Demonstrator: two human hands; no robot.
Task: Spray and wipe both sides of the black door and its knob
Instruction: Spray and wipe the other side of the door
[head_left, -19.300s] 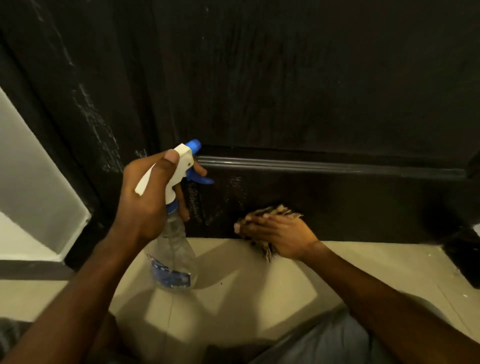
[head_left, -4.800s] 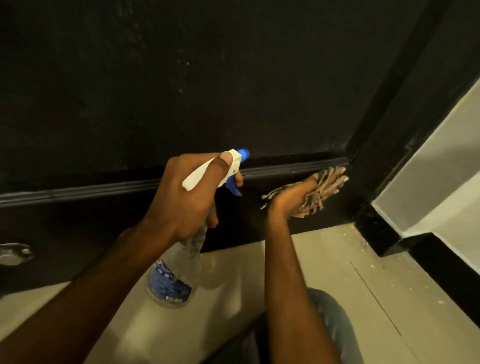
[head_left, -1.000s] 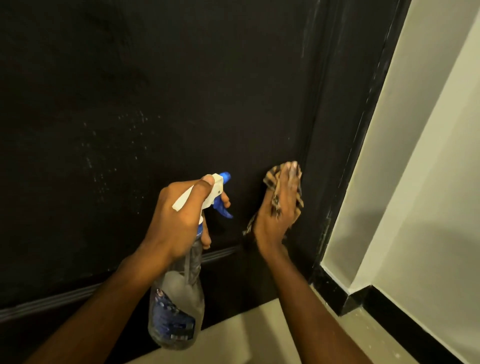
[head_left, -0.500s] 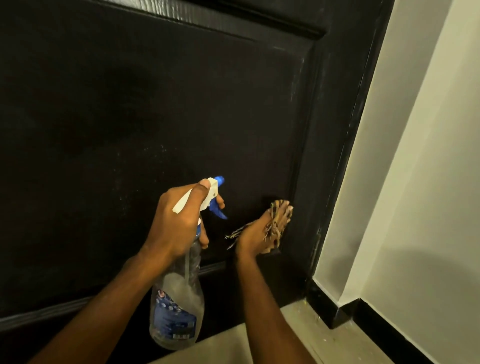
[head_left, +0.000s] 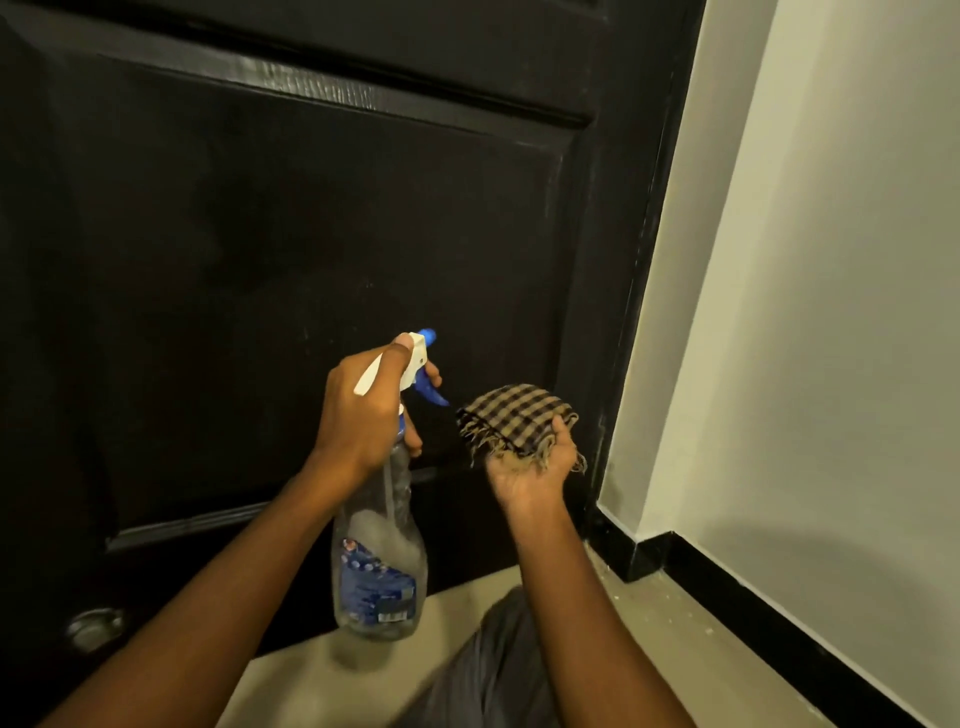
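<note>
While the left hand (head_left: 358, 415) grips the spray bottle (head_left: 382, 561), the right hand (head_left: 530, 467) at its 3 o'clock clutches the checked cloth (head_left: 511, 415) before the black door (head_left: 260, 234).

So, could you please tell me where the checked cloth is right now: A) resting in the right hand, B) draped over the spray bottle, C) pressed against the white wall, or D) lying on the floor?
A: the checked cloth lies bunched in the upturned right hand.

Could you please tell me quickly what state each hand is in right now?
Left hand: grips the clear plastic spray bottle with the blue trigger.
Right hand: holds the folded tan-and-black checked cloth.
</note>
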